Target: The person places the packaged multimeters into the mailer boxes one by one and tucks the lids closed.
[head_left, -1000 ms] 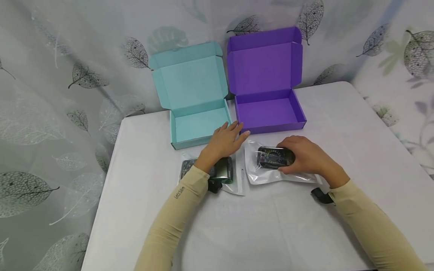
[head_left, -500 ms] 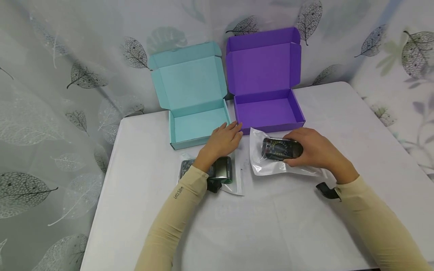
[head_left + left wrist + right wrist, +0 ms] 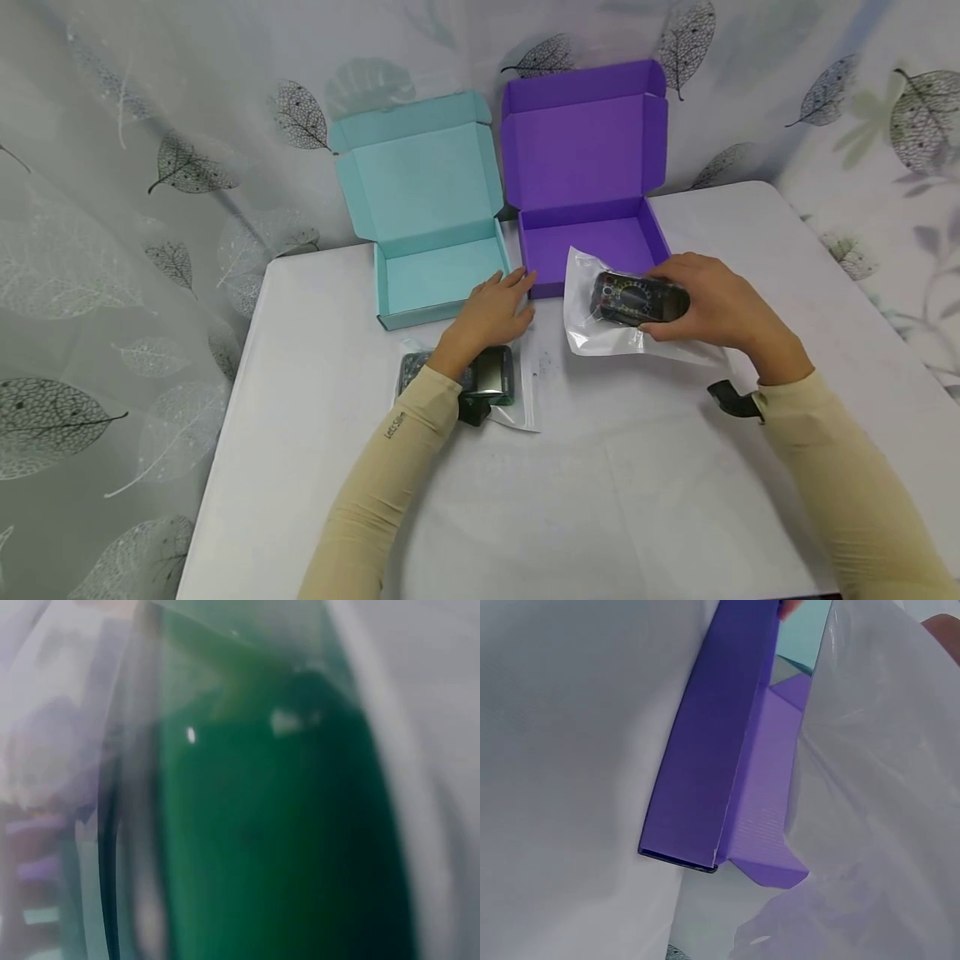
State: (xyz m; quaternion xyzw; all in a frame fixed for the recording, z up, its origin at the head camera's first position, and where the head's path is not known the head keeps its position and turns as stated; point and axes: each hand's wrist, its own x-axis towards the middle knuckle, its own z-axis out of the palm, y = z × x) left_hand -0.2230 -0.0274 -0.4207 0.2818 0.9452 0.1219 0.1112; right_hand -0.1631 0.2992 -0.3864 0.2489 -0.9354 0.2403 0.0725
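Meter (image 3: 639,297) and bag (image 3: 583,333) sit right of centre in the head view, apparently lifted off the table (image 3: 525,508), lapping across the front wall of the purple box (image 3: 585,179). The right hand (image 3: 712,300) grips the meter's right end through the plastic, thumb on the near side and fingers round the far side. The left hand (image 3: 491,310), at mid-frame, has its fingers stretched out and a little spread, gripping nothing; their tips lie at the purple box's front left corner, just beside the teal box (image 3: 427,208). The step in hand looks like bringing the meter over that front wall. To do it well, hold the hard body rather than loose film, and raise it enough that the slack bag clears the wall; whether plastic touches cardboard there cannot be told. Light pressure from the left fingers should stop the box sliding, since it is probably light. The left forearm crosses the second bag (image 3: 528,400) at lower centre, so a low, quiet wrist would avoid dragging it. A level grip should suit the meter's likely weight.
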